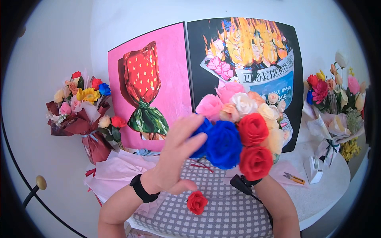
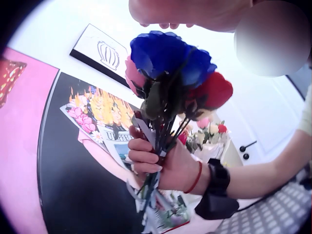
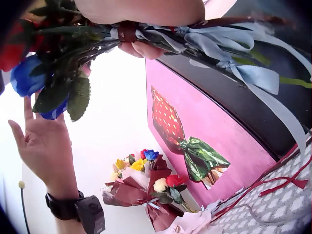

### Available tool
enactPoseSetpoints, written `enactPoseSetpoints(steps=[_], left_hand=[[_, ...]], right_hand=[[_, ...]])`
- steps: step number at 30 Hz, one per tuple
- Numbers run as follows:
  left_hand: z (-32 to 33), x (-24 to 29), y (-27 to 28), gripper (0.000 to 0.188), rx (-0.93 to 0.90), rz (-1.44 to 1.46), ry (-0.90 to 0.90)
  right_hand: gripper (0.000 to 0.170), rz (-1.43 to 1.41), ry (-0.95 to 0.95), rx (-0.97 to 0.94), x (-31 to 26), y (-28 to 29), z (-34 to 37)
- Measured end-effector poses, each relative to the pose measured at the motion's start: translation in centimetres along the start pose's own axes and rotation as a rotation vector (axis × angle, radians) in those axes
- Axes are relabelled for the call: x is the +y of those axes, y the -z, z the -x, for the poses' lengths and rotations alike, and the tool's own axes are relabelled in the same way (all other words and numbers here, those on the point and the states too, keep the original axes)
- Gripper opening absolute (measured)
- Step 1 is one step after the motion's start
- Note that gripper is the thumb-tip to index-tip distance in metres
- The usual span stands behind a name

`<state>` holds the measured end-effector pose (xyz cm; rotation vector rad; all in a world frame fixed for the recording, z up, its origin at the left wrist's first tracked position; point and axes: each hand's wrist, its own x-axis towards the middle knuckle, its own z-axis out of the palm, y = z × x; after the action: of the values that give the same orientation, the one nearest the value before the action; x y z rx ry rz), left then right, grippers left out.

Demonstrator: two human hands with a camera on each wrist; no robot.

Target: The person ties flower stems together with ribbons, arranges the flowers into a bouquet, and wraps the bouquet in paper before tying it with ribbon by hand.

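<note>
My right hand (image 2: 165, 161) grips the gathered stems of a bouquet of artificial roses; the flower heads hide it in the head view. Blue roses (image 1: 223, 144), red roses (image 1: 254, 129), pink and cream ones make up the rounded top. A pale blue ribbon (image 3: 253, 78) is tied round the stems and trails from them. With fingers extended, my left hand (image 1: 176, 152) lies along the left side of the blue roses, its fingertips right at the petals. A loose red rose head (image 1: 197, 202) rests below it on the checked cloth (image 1: 170, 222).
Behind stand a pink painting (image 1: 174, 71) and a black one (image 1: 293, 91). A wrapped bouquet (image 1: 93, 144) is at left, another (image 1: 337, 127) at right. Pink wrapping paper (image 1: 123, 168) lies at left. Orange-handled snips (image 1: 294, 178) and a white tape dispenser (image 1: 314, 170) sit at right.
</note>
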<state>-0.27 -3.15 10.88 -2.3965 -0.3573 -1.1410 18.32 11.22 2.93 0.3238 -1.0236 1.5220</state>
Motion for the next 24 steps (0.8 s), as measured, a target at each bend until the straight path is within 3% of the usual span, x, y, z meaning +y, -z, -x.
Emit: enactPoseSetpoints(steps=[1,2,3,8,10,15,17,22,24], left_hand=[[0.6,-0.8,-0.1,0.074,0.092,-0.033,0.028],[0.3,-0.9,0.0,0.073,0.185,-0.066,0.058],[-0.2,0.0,0.3,0.074,0.190,0.085,0.162],[-1.3,0.6,-0.7,0.073,0.120,0.104,0.159],[-2.0,0.7,-0.4,0.070,0.030,-0.083,0.033],[-1.2,1.5,-0.3,0.062,0.175,-0.119,0.103],[-0.9,2.2,0.5,0.058,0.207,-0.270,0.018],[-1.8,3.1,-0.7,0.058,0.127,-0.249,0.097],[-1.9,3.1,-1.2,0.053,0.262,-0.222,0.090]], right_hand=[[0.033,-0.023,-0.002,-0.002,1.3,-2.8,-2.7],[0.033,-0.046,-0.006,-0.004,-0.2,-2.2,-2.8],[0.034,-0.069,-0.011,-0.007,-0.2,-2.1,-2.6],[0.036,-0.194,-0.033,-0.016,-0.7,-2.0,-1.3],[0.037,-0.243,-0.036,-0.013,-1.1,-1.8,-0.8],[0.040,-0.369,-0.049,0.000,-1.5,-2.8,-1.3],[0.041,-0.422,-0.047,0.005,-1.6,-4.1,-2.8],[0.042,-0.429,-0.039,0.012,-1.9,-2.9,-0.7],[0.042,-0.384,-0.022,0.006,-2.1,-2.5,-0.2]])
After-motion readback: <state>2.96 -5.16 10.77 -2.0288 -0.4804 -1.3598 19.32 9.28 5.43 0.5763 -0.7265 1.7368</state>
